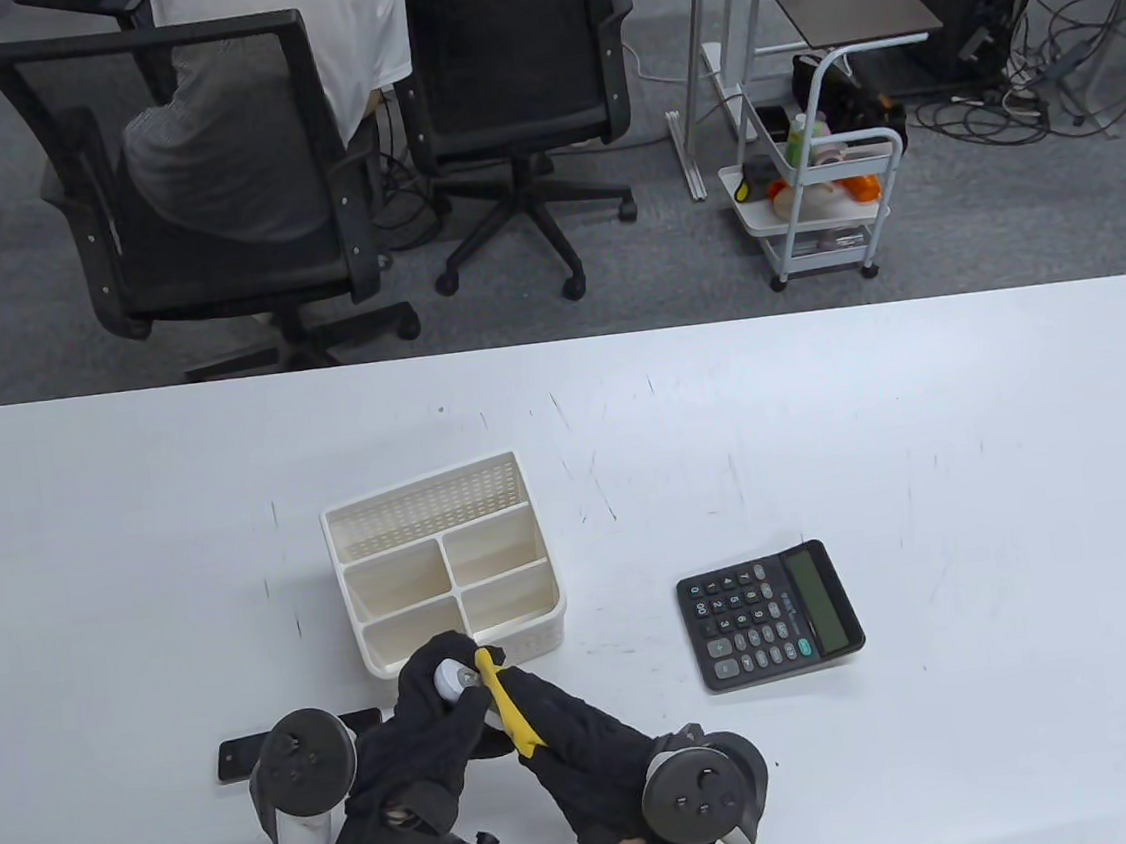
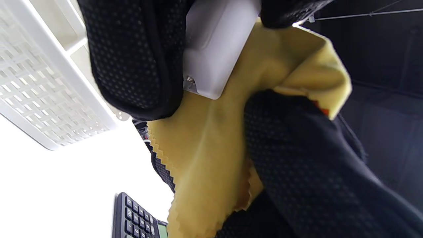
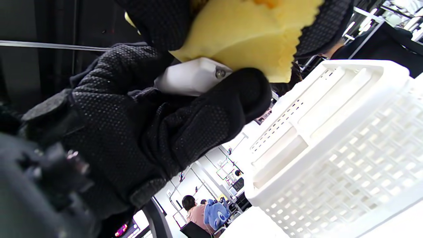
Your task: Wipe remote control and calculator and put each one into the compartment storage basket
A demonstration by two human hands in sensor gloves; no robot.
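My left hand (image 1: 430, 702) grips a white remote control (image 1: 451, 677) just in front of the white compartment basket (image 1: 339, 566). My right hand (image 1: 544, 721) pinches a yellow cloth (image 1: 506, 711) and holds it against the remote. In the left wrist view the cloth (image 2: 205, 158) wraps under the remote's end (image 2: 218, 43). In the right wrist view the remote (image 3: 188, 77) sits between dark glove fingers, with the cloth (image 3: 244, 36) above it. The black calculator (image 1: 769, 613) lies flat on the table, to the right of the basket, untouched. All the basket's compartments look empty.
A flat black object (image 1: 241, 757) lies on the table by my left wrist, partly hidden by the tracker. Beyond the table's far edge stand two office chairs (image 1: 229, 206) and a small white cart (image 1: 817, 204).
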